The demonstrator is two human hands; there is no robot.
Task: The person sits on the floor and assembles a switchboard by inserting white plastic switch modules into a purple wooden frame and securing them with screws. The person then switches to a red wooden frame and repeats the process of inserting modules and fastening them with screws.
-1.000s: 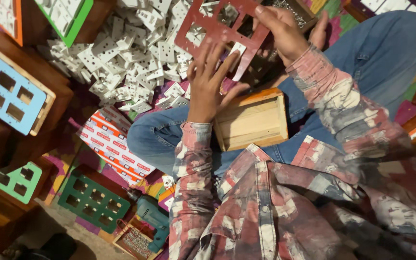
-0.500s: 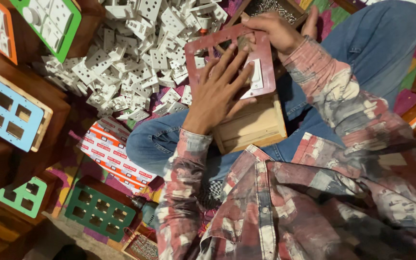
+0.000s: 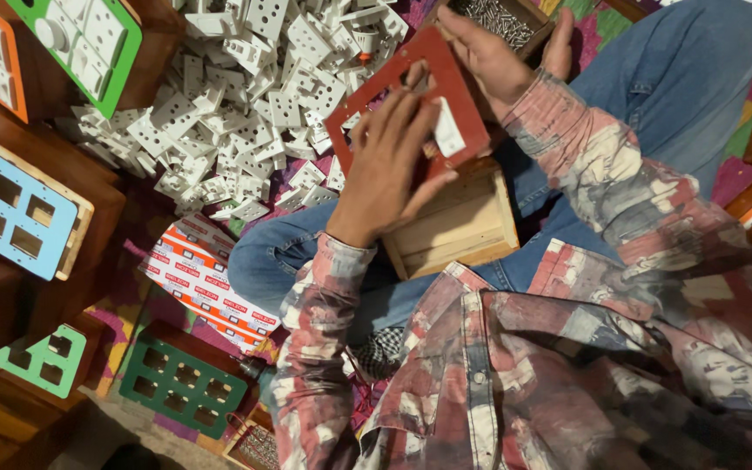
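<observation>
Fitting stage, looks like: left hand (image 3: 389, 165) lies flat, fingers spread, on the red plate (image 3: 411, 96) above the wooden box (image 3: 454, 226); right hand (image 3: 493, 57) grips its far edge. Lining it up seems next.

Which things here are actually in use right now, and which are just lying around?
In use:
left hand
right hand
red cut-out panel
wooden box

Lying about:
pile of white parts
blue panel
green panels
tray of screws
</observation>
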